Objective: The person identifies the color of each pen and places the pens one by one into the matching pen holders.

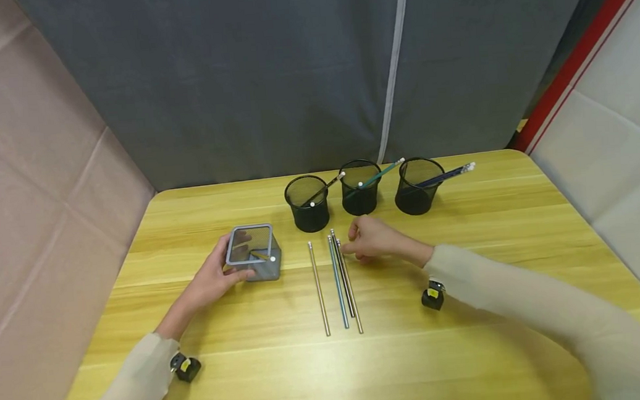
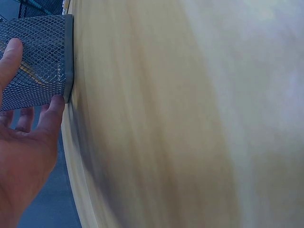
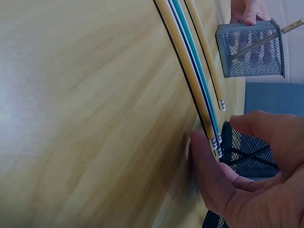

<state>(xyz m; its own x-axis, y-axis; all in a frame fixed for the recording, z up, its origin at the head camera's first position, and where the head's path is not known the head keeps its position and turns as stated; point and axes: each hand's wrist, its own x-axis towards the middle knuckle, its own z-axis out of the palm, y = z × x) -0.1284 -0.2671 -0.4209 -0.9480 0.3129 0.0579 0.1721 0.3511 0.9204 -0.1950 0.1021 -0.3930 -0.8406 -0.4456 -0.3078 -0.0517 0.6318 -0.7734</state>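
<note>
A grey square mesh pencil cup [image 1: 277, 265] stands on the table, with one gold pencil [image 1: 259, 255] leaning inside. My left hand [image 1: 214, 275] grips it from the left, thumb on the near side and fingers round the back. My right hand [image 1: 375, 238] is at the eraser ends of a close group: a teal pencil [image 1: 339, 285], a dark pencil [image 1: 345, 279] and a gold pencil [image 1: 352, 291]. In the right wrist view, the index finger [image 3: 204, 161] lies at those ends, while the thumb [image 3: 256, 124] stands well apart. Another gold pencil [image 1: 319, 290] lies alone to their left.
Behind the pencils stand three round black mesh cups: the left cup [image 1: 311, 219] with dark pencils, the middle cup [image 1: 360, 203] with teal pencils, the right cup [image 1: 414, 203] with dark blue pencils. A grey curtain [image 1: 261, 80] hangs behind the wooden table [image 1: 243, 379].
</note>
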